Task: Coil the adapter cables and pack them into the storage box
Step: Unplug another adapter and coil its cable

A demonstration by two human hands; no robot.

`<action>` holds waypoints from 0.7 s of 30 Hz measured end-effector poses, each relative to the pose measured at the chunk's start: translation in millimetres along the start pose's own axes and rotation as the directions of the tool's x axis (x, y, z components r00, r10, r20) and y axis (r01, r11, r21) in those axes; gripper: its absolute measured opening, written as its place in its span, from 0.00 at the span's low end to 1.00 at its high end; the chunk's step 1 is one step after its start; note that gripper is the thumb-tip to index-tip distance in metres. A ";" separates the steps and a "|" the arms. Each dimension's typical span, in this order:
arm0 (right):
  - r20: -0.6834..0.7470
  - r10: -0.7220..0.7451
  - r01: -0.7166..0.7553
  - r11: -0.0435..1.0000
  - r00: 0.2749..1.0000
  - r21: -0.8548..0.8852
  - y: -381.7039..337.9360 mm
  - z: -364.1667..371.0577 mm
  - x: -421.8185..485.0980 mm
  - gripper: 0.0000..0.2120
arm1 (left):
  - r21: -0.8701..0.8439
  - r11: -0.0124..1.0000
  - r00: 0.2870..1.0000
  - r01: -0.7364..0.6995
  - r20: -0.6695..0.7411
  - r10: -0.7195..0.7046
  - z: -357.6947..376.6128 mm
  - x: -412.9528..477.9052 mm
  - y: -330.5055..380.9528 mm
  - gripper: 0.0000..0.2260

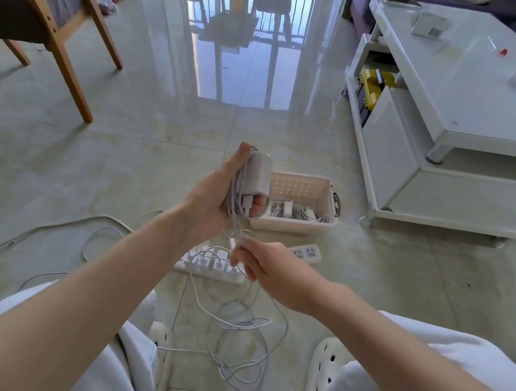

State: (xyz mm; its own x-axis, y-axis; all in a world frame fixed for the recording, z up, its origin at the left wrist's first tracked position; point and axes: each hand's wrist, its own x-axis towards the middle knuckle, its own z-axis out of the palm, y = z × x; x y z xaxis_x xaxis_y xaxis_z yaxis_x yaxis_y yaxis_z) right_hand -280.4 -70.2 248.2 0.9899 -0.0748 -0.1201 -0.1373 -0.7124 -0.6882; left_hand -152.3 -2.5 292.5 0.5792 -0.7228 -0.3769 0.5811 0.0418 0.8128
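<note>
1. Loose cables (239, 350) tangled on floor betw. knees.
2. R grip (262, 263): fingers pinch cable (235, 225), just below L grip (213, 199).
3. L grip: curled round adapter (259, 175), cable coiled on it.
4. Storage box (295, 226) on floor behind; adapters inside.

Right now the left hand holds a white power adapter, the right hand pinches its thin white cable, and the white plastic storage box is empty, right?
Not empty: the head view shows the white plastic storage box holding packed adapters. The left hand does hold the white power adapter; the right hand pinches its cable.
</note>
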 end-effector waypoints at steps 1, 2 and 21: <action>0.002 0.014 -0.014 1.000 1.000 -0.019 4.7 -1.4 1.2 0.10 | -0.025 1.000 1.000 0.010 -0.005 -0.011 1.6 -0.9 1.2 0.17; -0.016 0.022 -0.022 0.999 1.000 -0.035 9.9 -3.5 2.8 0.09 | -0.041 0.999 1.000 0.020 -0.008 -0.021 2.2 -2.4 2.6 0.18; 0.026 0.681 0.132 -0.179 0.732 0.975 27.5 -61.7 24.9 0.13 | 0.395 0.880 0.951 0.264 0.046 -0.306 -6.1 -14.5 4.8 0.20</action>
State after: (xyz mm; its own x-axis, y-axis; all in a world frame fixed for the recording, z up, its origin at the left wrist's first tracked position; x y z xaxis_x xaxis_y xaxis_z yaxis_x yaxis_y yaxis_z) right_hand -257.5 -134.6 270.5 0.6298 -0.5219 -0.5753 0.1224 0.7981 -0.5900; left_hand -154.4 12.4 299.2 0.3463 -0.7320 -0.5867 0.4381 -0.4269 0.7911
